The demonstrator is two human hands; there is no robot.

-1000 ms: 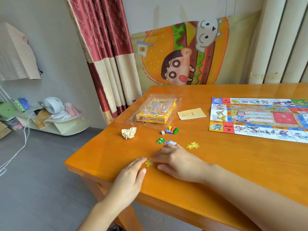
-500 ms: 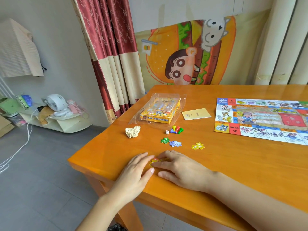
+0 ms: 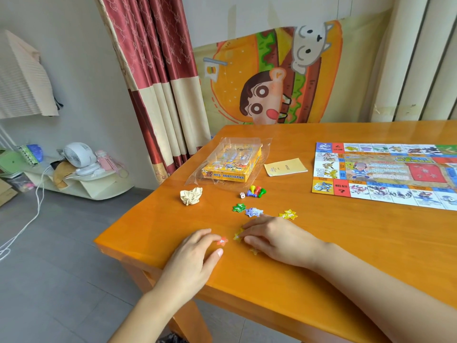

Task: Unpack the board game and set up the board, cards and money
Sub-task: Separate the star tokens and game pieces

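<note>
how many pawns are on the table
4: a yellow pawn, red pawn, green pawn and blue pawn, bunched together beside the white die, in front of the box. None seems hidden.
</note>
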